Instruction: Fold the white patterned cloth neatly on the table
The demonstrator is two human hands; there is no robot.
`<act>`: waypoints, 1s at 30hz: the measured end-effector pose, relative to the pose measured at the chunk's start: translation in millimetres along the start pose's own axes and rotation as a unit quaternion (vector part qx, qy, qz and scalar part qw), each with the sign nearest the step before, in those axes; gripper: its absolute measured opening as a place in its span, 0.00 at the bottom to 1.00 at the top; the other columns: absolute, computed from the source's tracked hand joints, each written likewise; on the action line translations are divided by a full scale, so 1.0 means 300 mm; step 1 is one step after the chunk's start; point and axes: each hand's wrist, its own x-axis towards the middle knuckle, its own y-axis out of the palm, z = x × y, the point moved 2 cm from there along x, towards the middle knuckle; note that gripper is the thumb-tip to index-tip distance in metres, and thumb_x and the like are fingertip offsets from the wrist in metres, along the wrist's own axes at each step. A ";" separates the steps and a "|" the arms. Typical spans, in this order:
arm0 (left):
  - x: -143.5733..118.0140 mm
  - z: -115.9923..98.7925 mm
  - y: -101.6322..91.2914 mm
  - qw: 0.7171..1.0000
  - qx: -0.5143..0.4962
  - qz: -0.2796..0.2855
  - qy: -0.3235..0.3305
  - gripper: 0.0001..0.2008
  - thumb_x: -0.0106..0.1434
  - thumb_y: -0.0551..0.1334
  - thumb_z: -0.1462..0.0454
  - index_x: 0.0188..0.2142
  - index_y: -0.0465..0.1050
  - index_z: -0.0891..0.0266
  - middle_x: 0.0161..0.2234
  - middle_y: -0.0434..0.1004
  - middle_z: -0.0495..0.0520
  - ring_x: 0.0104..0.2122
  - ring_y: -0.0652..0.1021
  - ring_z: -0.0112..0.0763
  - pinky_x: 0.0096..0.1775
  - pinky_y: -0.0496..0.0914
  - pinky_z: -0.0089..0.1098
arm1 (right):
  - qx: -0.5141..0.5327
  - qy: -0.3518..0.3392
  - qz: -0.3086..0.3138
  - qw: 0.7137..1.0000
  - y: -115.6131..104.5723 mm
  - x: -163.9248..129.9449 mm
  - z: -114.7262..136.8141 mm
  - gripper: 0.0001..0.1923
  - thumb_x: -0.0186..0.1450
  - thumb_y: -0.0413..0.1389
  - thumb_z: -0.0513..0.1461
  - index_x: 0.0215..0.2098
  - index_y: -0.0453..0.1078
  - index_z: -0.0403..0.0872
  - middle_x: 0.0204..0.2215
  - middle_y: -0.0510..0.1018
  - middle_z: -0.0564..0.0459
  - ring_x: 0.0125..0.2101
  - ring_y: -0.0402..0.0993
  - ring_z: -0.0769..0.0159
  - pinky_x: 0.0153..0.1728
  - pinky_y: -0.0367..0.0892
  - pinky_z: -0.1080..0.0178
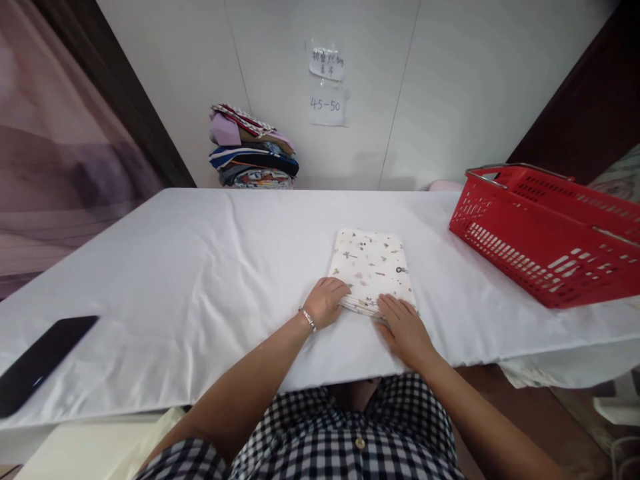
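Note:
A folded white cloth (370,263) with a small print of leaves and figures lies on the table in front of me. Its layered folds show along the near edge. At the near left corner, the fingers of my left hand (326,301) curl round the cloth, with the thumb hidden; a silver bracelet is on that wrist. My right hand (406,328) rests at the near right corner, fingers stretched flat over the top and the thumb just in front of the edge.
White cloth covers the table (240,267). A red plastic basket (540,233) with metal handles stands at the right. A black phone (45,357) lies at the left front. Behind the far edge, folded fabrics (253,150) are stacked against the wall, beside paper signs (327,103).

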 end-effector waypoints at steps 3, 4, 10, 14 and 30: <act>0.003 0.000 -0.002 1.000 -0.005 0.006 -0.001 0.20 0.47 0.55 0.74 0.41 0.69 0.61 0.41 0.72 0.55 0.44 0.69 0.36 0.48 0.62 0.39 | 0.008 0.013 0.016 1.000 -0.007 0.028 0.022 0.23 0.65 0.47 0.41 0.56 0.60 0.41 0.56 0.65 0.43 0.56 0.58 0.54 0.55 0.53 0.51; 0.004 -0.001 -0.003 1.000 -0.005 0.007 -0.001 0.19 0.47 0.55 0.74 0.40 0.69 0.61 0.40 0.72 0.55 0.43 0.69 0.36 0.48 0.62 0.39 | 0.013 0.009 0.023 1.000 -0.007 0.046 0.036 0.23 0.65 0.48 0.42 0.56 0.60 0.41 0.56 0.64 0.43 0.57 0.57 0.54 0.56 0.53 0.51; 0.003 -0.002 -0.009 1.000 -0.004 0.021 -0.001 0.21 0.46 0.55 0.74 0.41 0.68 0.61 0.39 0.72 0.54 0.42 0.69 0.36 0.47 0.62 0.38 | 0.049 -0.046 0.058 0.996 0.023 0.154 0.119 0.28 0.63 0.49 0.43 0.60 0.54 0.41 0.59 0.59 0.45 0.60 0.52 0.56 0.58 0.50 0.50; 0.000 0.001 -0.006 1.000 -0.003 0.022 0.006 0.20 0.47 0.55 0.74 0.41 0.69 0.61 0.39 0.72 0.54 0.42 0.69 0.37 0.46 0.62 0.38 | 0.046 -0.051 0.052 0.996 0.038 0.142 0.112 0.27 0.64 0.48 0.41 0.60 0.55 0.43 0.58 0.61 0.45 0.59 0.54 0.57 0.57 0.52 0.51; -0.006 0.008 0.003 1.000 -0.017 0.014 -0.005 0.21 0.47 0.55 0.75 0.41 0.69 0.60 0.40 0.72 0.55 0.43 0.69 0.36 0.47 0.62 0.39 | -0.014 0.023 -0.007 1.000 -0.006 -0.073 -0.091 0.22 0.66 0.46 0.43 0.57 0.59 0.49 0.55 0.67 0.49 0.56 0.60 0.57 0.54 0.56 0.49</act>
